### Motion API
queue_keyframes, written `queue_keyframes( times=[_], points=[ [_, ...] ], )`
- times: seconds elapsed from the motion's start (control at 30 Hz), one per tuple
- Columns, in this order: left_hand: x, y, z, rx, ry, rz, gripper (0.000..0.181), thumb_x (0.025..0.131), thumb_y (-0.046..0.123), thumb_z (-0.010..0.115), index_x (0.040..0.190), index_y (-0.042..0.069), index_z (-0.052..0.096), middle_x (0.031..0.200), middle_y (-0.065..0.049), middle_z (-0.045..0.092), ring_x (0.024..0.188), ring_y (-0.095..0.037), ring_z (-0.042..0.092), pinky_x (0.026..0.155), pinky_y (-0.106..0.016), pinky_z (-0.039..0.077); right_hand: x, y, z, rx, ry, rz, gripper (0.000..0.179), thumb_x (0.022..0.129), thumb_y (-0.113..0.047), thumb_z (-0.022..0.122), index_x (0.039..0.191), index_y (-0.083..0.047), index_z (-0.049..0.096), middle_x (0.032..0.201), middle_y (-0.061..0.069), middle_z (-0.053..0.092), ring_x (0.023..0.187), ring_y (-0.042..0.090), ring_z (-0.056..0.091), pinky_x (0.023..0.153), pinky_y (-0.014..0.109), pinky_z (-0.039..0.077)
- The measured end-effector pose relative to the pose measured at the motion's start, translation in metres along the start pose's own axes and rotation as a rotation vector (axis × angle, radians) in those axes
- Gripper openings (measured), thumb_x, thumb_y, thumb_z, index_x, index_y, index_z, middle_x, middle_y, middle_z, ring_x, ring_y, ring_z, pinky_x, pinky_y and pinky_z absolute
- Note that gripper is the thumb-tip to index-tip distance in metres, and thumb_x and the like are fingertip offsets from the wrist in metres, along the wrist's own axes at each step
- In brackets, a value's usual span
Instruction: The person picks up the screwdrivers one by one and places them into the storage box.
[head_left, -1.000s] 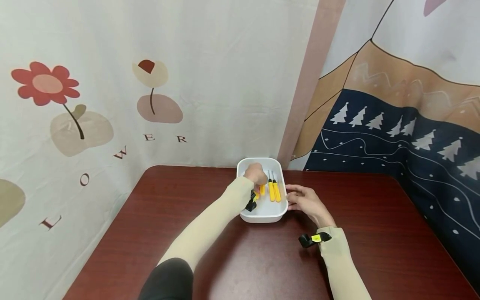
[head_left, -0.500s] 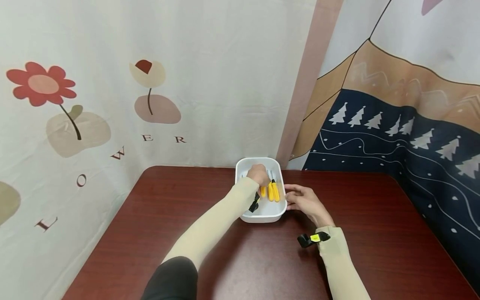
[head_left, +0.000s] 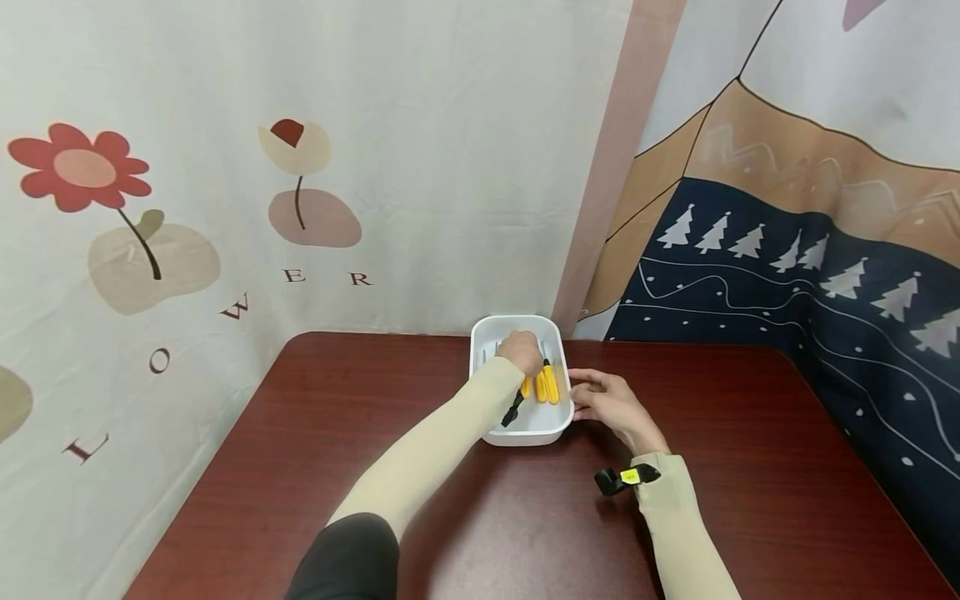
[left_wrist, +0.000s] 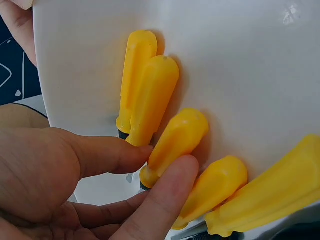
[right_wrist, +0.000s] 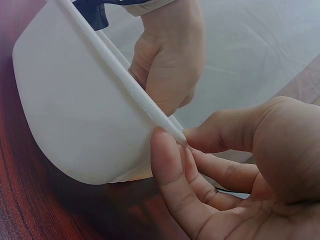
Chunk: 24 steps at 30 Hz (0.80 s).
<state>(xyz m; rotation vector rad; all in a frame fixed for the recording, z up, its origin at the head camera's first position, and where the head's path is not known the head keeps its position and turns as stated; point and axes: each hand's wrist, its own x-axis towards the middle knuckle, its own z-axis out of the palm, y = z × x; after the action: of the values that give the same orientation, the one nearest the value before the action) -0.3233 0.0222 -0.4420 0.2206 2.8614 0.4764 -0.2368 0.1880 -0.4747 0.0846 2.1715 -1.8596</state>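
Note:
A white plastic tub stands at the table's back edge, with several yellow-handled screwdrivers lying inside. My left hand reaches into it from above. In the left wrist view, its thumb and a finger pinch the handle of the middle screwdriver from either side. Two overlapping screwdrivers lie beside it toward one wall, while another pair lies on the opposite side. The metal shafts are mostly hidden. At the tub's right side my right hand grips the rim between thumb and fingers.
The tub rests on a dark red-brown wooden table. Behind it hangs a pale curtain printed with flowers and letters. A dark blue printed cloth hangs at the right.
My left hand has shifted slightly to the right inside the tub, covering more of the screwdrivers. My right hand stays at the tub's rim.

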Motion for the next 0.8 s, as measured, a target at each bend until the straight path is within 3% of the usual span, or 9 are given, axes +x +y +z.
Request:
queue_keyframes(
  times=[0.27,0.57,0.8],
  points=[
    [-0.003,-0.003,-0.002,-0.066,-0.026,-0.032,0.021,0.096,0.014,0.068,0.113,0.002,0.072,0.099,-0.01,0.07,0.068,-0.017,0.058,0.052,-0.021,0.046,-0.001,-0.002,0.003,-0.002,-0.007,-0.01,0.051,0.099,-0.004,0.059,0.148,0.004,0.047,0.128,0.029,0.062,0.082,0.017,0.068,0.076,0.026,0.065],
    [-0.005,-0.008,-0.007,-0.113,0.031,-0.019,0.016,0.093,0.015,0.071,0.103,0.003,0.073,0.09,-0.007,0.068,0.074,-0.018,0.058,0.064,-0.025,0.051,-0.001,-0.001,0.003,-0.033,0.006,-0.019,0.05,0.099,-0.004,0.059,0.147,0.004,0.048,0.125,0.029,0.063,0.084,0.018,0.069,0.075,0.027,0.065],
    [-0.009,-0.012,-0.014,-0.123,0.045,-0.021,0.013,0.093,0.02,0.07,0.095,0.007,0.071,0.076,-0.002,0.057,0.067,-0.016,0.054,0.055,-0.025,0.044,0.0,-0.003,0.004,-0.148,0.053,-0.055,0.049,0.097,-0.006,0.061,0.144,0.003,0.052,0.12,0.026,0.064,0.086,0.02,0.069,0.073,0.029,0.066]
  ],
)
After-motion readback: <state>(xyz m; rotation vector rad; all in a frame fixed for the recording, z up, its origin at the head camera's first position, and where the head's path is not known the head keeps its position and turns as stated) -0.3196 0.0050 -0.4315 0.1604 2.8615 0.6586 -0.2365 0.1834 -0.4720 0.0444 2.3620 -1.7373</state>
